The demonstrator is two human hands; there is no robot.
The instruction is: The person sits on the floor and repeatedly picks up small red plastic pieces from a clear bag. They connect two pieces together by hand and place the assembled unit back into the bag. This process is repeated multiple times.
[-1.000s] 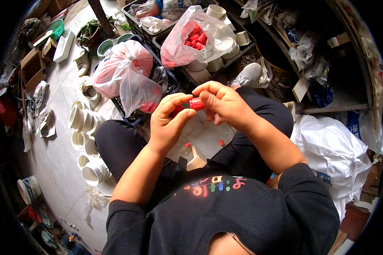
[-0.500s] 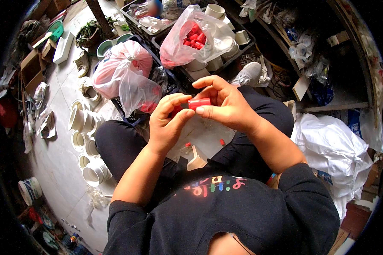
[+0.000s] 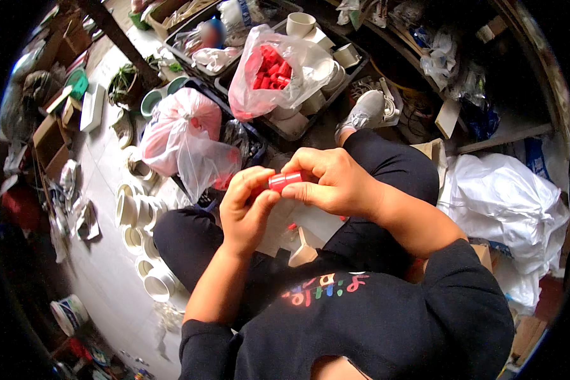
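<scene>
Cylinder (image 3: 285, 182), short and red, is lying roughly level between the left hand (image 3: 242, 215) and the right hand (image 3: 345, 180), touching both. The left hand is narrowing its thumb and fingers about the left end; what else its palm may be hiding cannot be told. The right hand is gripping the other end, its thumb pressing along the near side. Below the 2 hands, a pale block (image 3: 303, 254) and a small red piece (image 3: 292, 226) are lying between the bent legs (image 3: 389, 166). Farther off, an open plastic bag (image 3: 242, 98) is holding many red pieces (image 3: 272, 68).
</scene>
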